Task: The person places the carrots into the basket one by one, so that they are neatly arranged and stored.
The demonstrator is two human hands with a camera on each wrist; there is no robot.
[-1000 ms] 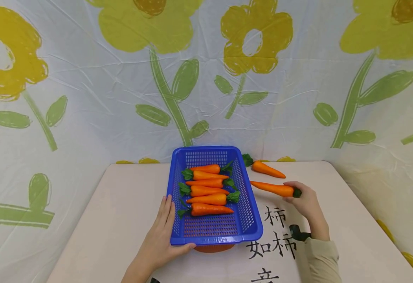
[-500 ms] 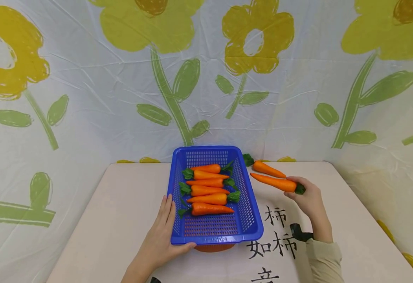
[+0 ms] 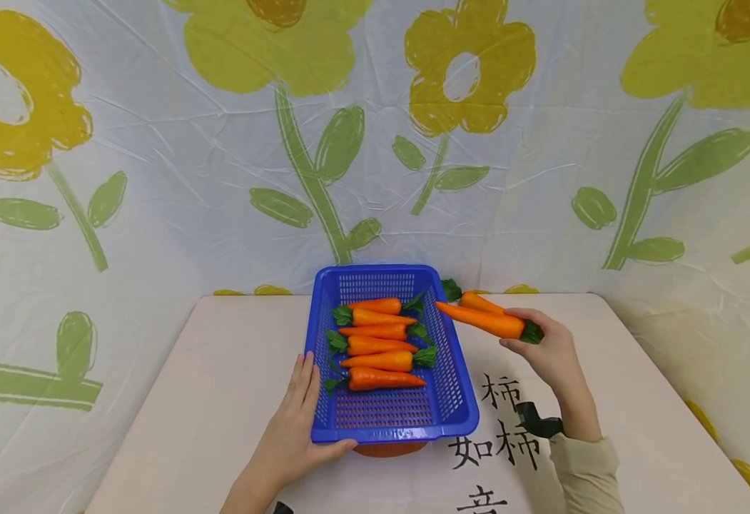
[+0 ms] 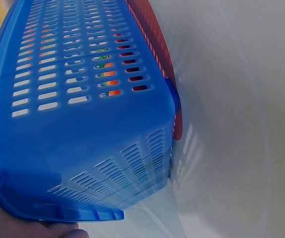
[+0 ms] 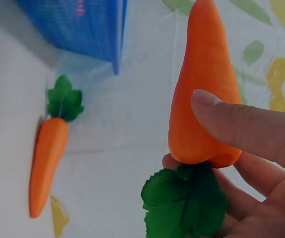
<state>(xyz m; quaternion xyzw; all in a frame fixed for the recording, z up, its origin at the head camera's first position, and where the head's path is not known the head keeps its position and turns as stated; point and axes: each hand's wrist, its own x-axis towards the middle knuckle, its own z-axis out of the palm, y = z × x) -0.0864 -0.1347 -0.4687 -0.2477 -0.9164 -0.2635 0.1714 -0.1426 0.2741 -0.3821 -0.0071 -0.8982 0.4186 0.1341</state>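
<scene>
A blue plastic basket (image 3: 394,434) with slotted walls contains several orange carrots (image 3: 384,380) with green leafy tops, lying crosswise in a column. Against its near left corner rests my left hand (image 3: 285,435), fingers straight along the side rim and thumb along the front edge. My right hand (image 3: 551,350) pinches another carrot (image 3: 487,321) near its leafy end. That carrot's tip points left, over the basket's right rim. In the right wrist view the thumb (image 5: 232,116) presses the carrot's thick end, with the leaves (image 5: 187,203) hanging below. Behind it, one carrot (image 5: 48,163) lies on the table.
Under the basket shows a red perforated piece (image 4: 155,39), mostly hidden. The pale table (image 3: 175,400) bears black brushed characters (image 3: 516,442) at the right front. A flower-printed cloth (image 3: 220,128) hangs behind and at the sides.
My right hand has lifted its carrot and carried it up and left, so that its tip now overlaps the basket's right rim. The left hand and basket have stayed put.
</scene>
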